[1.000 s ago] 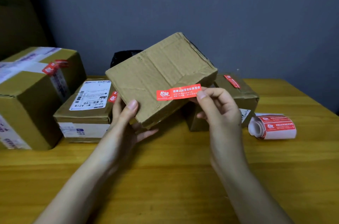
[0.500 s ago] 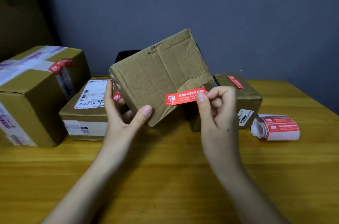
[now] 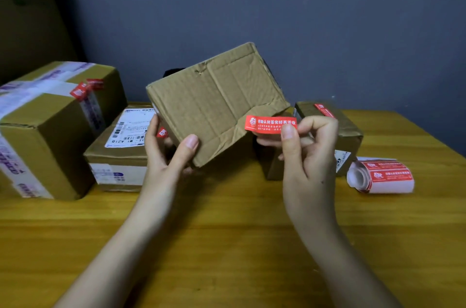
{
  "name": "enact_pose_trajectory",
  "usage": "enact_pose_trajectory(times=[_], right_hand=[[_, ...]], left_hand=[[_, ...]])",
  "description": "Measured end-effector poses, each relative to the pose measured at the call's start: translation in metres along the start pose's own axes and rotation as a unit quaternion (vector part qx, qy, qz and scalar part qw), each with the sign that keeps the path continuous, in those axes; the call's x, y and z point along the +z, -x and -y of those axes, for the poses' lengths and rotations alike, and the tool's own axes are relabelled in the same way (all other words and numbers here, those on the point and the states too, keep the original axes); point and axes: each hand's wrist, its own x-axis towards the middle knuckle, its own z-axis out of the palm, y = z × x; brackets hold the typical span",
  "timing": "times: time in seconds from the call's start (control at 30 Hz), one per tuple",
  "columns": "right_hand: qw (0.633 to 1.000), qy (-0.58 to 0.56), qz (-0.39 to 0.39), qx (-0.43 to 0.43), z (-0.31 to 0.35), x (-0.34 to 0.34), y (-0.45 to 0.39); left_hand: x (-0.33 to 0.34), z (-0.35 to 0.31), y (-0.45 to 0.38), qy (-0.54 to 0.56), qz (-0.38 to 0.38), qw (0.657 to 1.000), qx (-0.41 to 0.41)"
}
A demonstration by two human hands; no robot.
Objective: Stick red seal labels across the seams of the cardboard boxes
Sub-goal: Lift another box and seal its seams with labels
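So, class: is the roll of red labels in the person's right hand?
No, the roll lies on the table; the right hand pinches one loose label.

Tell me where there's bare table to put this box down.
The wooden table is bare in front, between your forearms and toward the near edge. A smaller patch lies right of the label roll. The back is crowded: the large taped box, the flat box and the small box.

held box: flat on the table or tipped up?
Tipped up, off the table. The left hand grips the cardboard box's lower corner, one corner pointing down, its broad face tilted toward the camera.
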Motion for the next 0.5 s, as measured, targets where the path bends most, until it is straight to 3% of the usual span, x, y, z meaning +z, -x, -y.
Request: enact_pose_trajectory(times=[0.33,0.5], right_hand=[[0.981,-0.153,-0.051,0.107,0.003,-0.012,-0.017],[0.978,-0.148,-0.124,0.075,0.006,-0.016,-0.025]], left_hand=[[0.007,-0.010,-0.001,0.079,0.033,0.994,-0.075],[0.002,-0.022,0.002,0.084,0.072,0.984,-0.140]])
